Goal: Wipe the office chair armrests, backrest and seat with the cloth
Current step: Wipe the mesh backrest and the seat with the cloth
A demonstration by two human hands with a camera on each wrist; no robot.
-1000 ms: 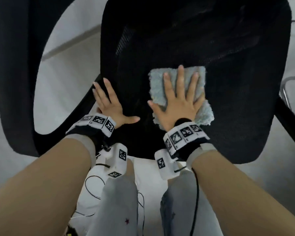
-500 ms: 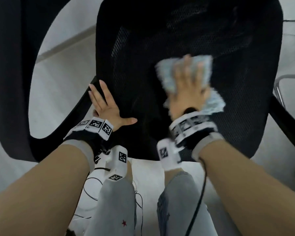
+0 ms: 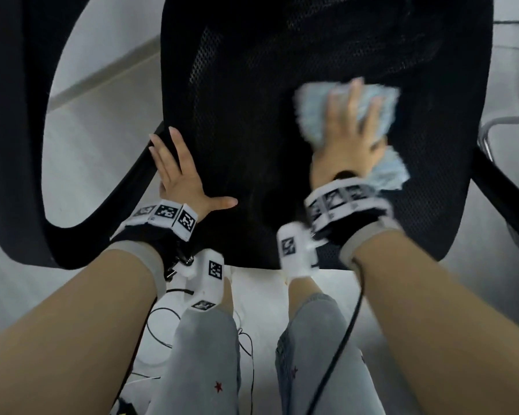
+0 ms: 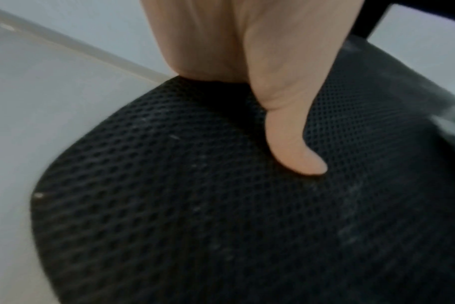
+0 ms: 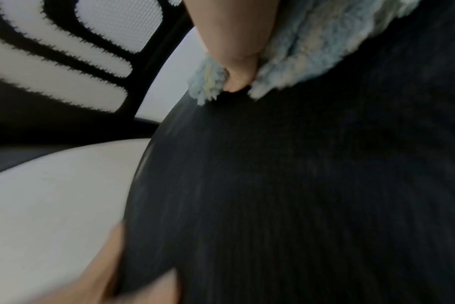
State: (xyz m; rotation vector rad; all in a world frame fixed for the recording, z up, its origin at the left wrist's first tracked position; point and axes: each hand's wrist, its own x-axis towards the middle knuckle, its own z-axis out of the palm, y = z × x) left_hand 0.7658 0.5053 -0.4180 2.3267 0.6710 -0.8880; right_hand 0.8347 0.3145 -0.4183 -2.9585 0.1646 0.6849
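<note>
One of the three surfaces is under the cloth (image 3: 346,110) right now: the seat (image 3: 252,85), black mesh, which fills most of the head view. The right hand (image 3: 346,136) lies flat on top of the pale blue fluffy cloth on the right half of the seat, fingers straight and spread, palm pressing down; nothing is pinched or wrapped that can be seen, the cloth is simply trapped between hand and mesh, with a loose corner sticking out near the wrist. Hand and cloth are motion-blurred, so I judge a wipe stroke is in progress. In the right wrist view the thumb sits on the cloth's edge (image 5: 312,47) against dark fabric, all smeared. The left hand (image 3: 180,175) is also flat and open, fingers extended along the seat's left edge, thumb splayed out onto the mesh; the left wrist view shows that thumb (image 4: 291,144) pressed into the weave. It holds nothing and looks to be bracing the chair. Progress, as a judgement: seat wiping is partly through, the cloth is on the right side and the left and front parts of the seat carry no sign either way. The left armrest (image 3: 15,130) loops past at the left of the head view, well apart from the cloth. The backrest mesh (image 5: 65,51) shows only in the right wrist view. Whether armrests or backrest are already wiped cannot be told from these pictures; no dirt or wet marks are readable on black mesh, bar a few pale specks near the left thumb.
</note>
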